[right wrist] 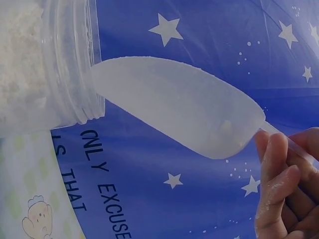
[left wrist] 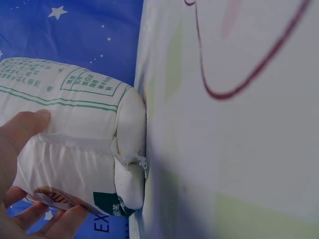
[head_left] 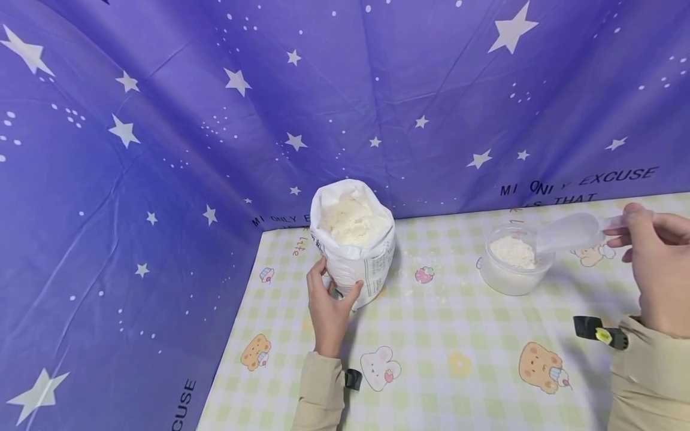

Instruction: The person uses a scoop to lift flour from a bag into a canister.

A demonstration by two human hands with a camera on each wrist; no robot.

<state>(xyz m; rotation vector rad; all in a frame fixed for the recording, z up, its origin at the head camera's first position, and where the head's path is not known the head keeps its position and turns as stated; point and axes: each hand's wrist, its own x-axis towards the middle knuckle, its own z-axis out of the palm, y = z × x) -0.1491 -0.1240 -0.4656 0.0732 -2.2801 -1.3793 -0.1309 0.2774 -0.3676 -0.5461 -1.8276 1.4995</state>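
Observation:
An opened white bag of flour (head_left: 380, 263) with green print stands upright on the table, its top rolled wide and the pale flour (head_left: 350, 222) showing. My left hand (head_left: 330, 317) grips the bag's near side low down, thumb on one face and fingers round the other. To the right is a round clear plastic tub (head_left: 509, 282) partly filled with flour. My right hand (head_left: 659, 269) pinches the handle of a translucent scoop (head_left: 574, 232). The scoop tilts down with its tip over the tub's rim; in the right wrist view, only a little flour clings inside the scoop (right wrist: 169, 104).
A pale green checked cloth (head_left: 420, 335) with cartoon prints covers the table. Specks of spilled flour (head_left: 426, 293) lie between bag and tub. A blue star-patterned curtain (head_left: 377, 90) hangs close behind the bag and along the left side.

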